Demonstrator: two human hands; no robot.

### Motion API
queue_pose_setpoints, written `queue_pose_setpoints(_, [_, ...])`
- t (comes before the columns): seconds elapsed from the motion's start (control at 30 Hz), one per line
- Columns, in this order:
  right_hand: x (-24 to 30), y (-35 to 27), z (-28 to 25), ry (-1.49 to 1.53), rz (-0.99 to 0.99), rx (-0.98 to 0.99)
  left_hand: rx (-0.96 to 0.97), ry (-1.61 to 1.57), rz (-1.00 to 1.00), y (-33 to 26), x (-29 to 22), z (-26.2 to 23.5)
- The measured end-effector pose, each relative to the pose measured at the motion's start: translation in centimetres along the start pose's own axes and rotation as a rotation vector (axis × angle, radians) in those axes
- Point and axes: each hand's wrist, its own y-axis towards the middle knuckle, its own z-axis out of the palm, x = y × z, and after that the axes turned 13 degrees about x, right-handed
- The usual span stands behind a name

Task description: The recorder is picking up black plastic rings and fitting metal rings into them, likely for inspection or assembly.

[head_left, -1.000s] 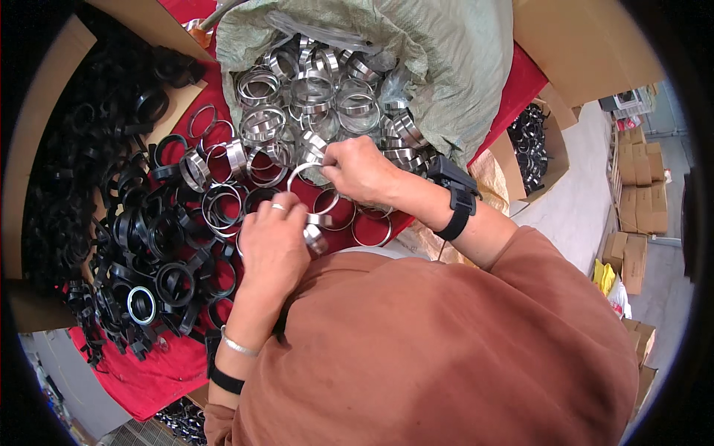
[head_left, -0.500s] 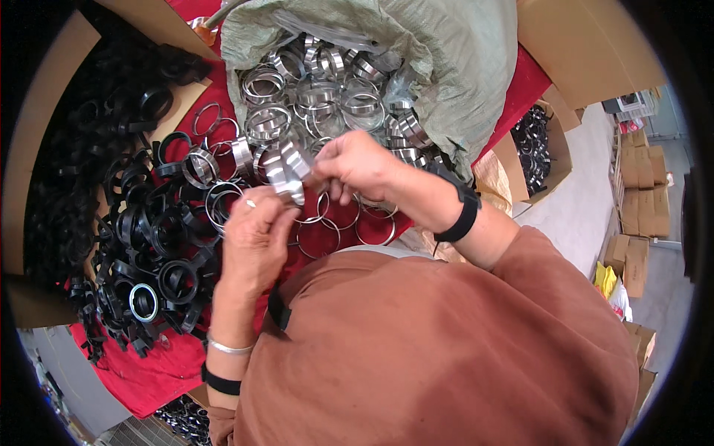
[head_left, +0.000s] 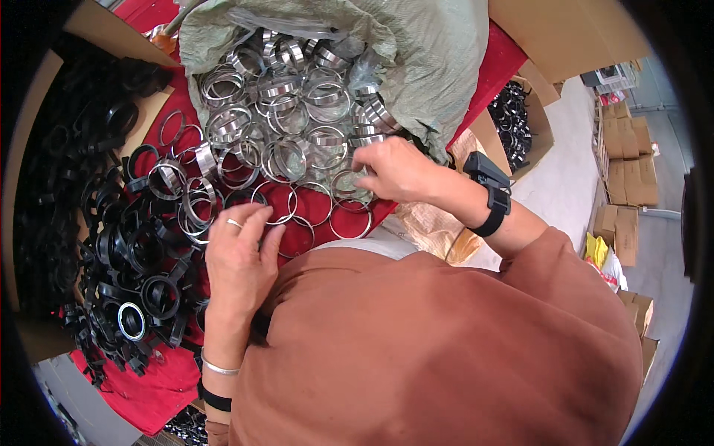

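My left hand is over the near edge of the ring pile, thumb apart from the bent fingers, with nothing visible in its grasp. Beside its fingertips stand several metal rings on a red cloth. Farther right, my right hand reaches over the sack's near edge, its fingers and thumb apart next to a thin metal ring. Shiny metal rings of differing widths fill the mouth of a pale green woven sack. Left of my left hand lie many black plastic ring-shaped clamps, one with a bright metal ring.
A cardboard box heaped with black parts stands at the left. Another box of black parts sits at the right, beyond the red cloth. Stacked cartons line the far right floor.
My hands have come apart. The metal rings between them have left my grasp. My right hand moved right, and my left hand opened slightly lower. The view shifted a little.
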Motion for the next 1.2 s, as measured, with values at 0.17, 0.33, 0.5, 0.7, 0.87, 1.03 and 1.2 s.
queue_pose_setpoints(0.17, [0.8,-2.7,3.2,-0.175,0.135,0.275,0.116,-0.076,-0.014,0.0,-0.9,1.6])
queue_pose_setpoints(0.33, [-0.2,0.0,8.3,0.206,-0.04,-0.21,0.204,-0.031,-0.033,-0.3,-0.7,2.9])
queue_pose_setpoints(0.5, [5.3,3.1,7.2,0.487,-0.435,-0.312,0.239,0.207,-0.05,0.1,-0.6,3.0])
queue_pose_setpoints(0.7, [3.4,2.5,2.3,0.231,-0.191,-0.491,0.193,0.292,-0.056,-0.5,0.1,2.7])
queue_pose_setpoints(0.87, [-0.2,5.0,2.7,-0.043,-0.182,-0.191,0.15,0.237,-0.035,0.3,-0.4,2.7])
queue_pose_setpoints(1.03, [-0.3,6.5,2.8,-0.166,-0.046,-0.051,0.116,0.184,-0.039,0.6,-0.5,2.5])
queue_pose_setpoints(1.2, [2.0,4.9,-0.9,0.92,-0.139,0.119,-0.048,-0.697,-0.296,2.0,-1.2,3.0])
